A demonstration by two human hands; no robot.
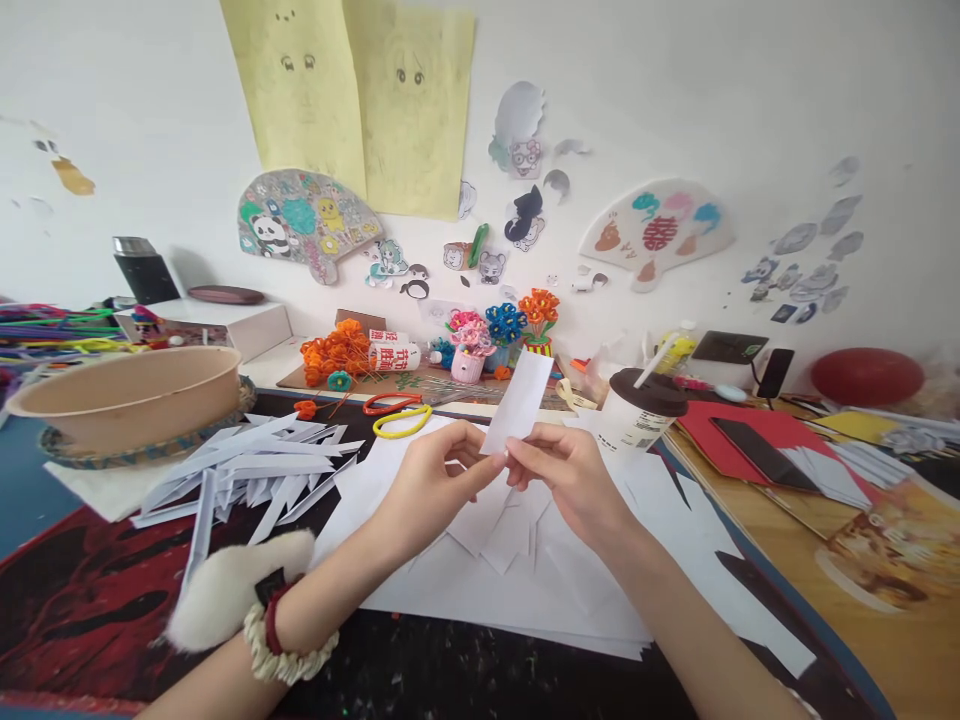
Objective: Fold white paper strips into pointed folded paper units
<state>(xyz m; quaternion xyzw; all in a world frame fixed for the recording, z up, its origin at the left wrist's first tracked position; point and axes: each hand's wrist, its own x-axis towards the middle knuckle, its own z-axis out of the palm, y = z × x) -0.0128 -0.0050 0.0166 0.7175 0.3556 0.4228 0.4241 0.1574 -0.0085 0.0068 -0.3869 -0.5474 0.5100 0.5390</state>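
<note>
Between my two hands a white paper strip (pixel 523 398) stands tilted upward, pinched at its lower end. My left hand (pixel 442 475) grips it from the left, thumb toward the middle. From the other side my right hand (pixel 564 478) pinches the same end with thumb and fingers. Beneath the hands lie white paper sheets (pixel 450 580) with several loose cut pieces on top. A heap of folded paper strips (pixel 259 465) lies to the left of my left hand. Just beyond the hands rest yellow-handled scissors (pixel 402 422).
A lidded cup with a straw (pixel 637 415) stands close on the right. A beige basin (pixel 135 395) sits at the left. Along the back are orange flowers (pixel 337 350) and small flower pots (pixel 469 365). A phone (pixel 761 455) lies on a red folder (pixel 701 430) at the right.
</note>
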